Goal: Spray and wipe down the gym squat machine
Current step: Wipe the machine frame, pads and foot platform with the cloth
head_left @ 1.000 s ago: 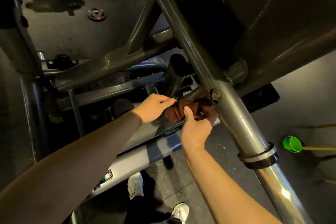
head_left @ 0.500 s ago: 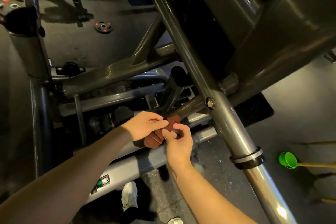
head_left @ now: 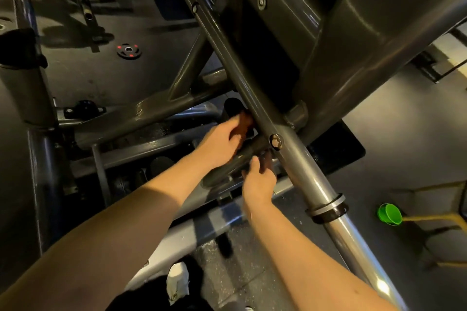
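Observation:
The squat machine's grey steel frame fills the view, with a long diagonal tube [head_left: 285, 144] running from the top centre to the lower right. My left hand [head_left: 222, 144] holds a reddish-brown cloth [head_left: 245, 122] against a dark tube end just left of that diagonal tube. My right hand [head_left: 259, 178] sits below a short cross tube [head_left: 242, 159] near the bolt [head_left: 275, 141], fingers reaching up to its underside. Its fingertips are blurred and partly hidden. No spray bottle is in view.
A black collar [head_left: 328, 208] rings the diagonal tube lower right. A green cup-like object [head_left: 389, 213] on a yellow handle lies on the floor at right. A small weight plate [head_left: 129, 51] lies on the dark floor upper left. My white shoe [head_left: 178, 280] stands below.
My left hand carried the cloth up and right, from in front of the cross tube to the dark tube end. My right hand let go of the cloth and stayed under the cross tube.

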Tool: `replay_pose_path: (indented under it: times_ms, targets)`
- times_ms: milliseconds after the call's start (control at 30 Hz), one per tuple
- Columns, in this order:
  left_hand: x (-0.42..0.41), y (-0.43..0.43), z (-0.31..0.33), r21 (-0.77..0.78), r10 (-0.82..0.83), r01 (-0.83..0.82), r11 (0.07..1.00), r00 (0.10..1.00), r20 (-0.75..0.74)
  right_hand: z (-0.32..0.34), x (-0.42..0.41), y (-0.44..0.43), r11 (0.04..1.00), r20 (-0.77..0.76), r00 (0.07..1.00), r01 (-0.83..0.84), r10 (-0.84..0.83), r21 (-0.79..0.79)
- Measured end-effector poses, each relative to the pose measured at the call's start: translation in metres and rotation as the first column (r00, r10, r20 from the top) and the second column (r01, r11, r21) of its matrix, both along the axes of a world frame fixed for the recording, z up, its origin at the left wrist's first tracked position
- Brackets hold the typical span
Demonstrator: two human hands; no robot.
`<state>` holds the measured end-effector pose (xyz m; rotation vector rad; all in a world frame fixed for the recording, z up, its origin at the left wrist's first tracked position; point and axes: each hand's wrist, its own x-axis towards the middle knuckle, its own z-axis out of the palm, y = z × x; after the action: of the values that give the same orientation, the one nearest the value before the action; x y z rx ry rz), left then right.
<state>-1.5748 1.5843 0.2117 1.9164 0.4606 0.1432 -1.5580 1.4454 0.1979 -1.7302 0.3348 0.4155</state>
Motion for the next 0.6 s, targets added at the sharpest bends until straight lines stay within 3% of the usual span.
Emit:
replay_pose_path:
  times_ms: [67,167,233,433,500,600]
  targets:
    - [0.003,-0.016,-0.003,-0.098,-0.088,0.088,0.991,0.996,0.002,-0.005,-0.001,0.004,1.000,0.042,0.999,-0.001,0.000,0.020]
    - [0.002,-0.026,-0.018,-0.301,0.033,-0.013,0.954,0.998,0.061,-0.012,0.002,0.009,0.996,0.118,0.992,0.045,-0.053,0.077]
    - [-0.005,-0.023,-0.042,-0.257,0.108,-0.096,0.962,0.994,0.033,-0.014,0.003,0.016,0.996,0.134,0.989,0.061,-0.069,0.066]
    - [-0.050,-0.017,-0.127,-0.048,0.226,-0.250,0.967,0.930,-0.292,-0.028,0.006,0.020,0.984,0.083,0.989,0.109,-0.122,0.140]
    - [-0.046,-0.014,-0.127,-0.078,0.214,-0.251,0.965,0.924,-0.316,-0.027,0.007,0.018,0.982,0.063,0.991,0.110,-0.121,0.155]
    - [-0.017,-0.016,-0.088,-0.247,0.167,-0.212,0.946,0.968,-0.189,-0.022,0.005,0.018,0.985,0.067,0.992,0.099,-0.109,0.141]
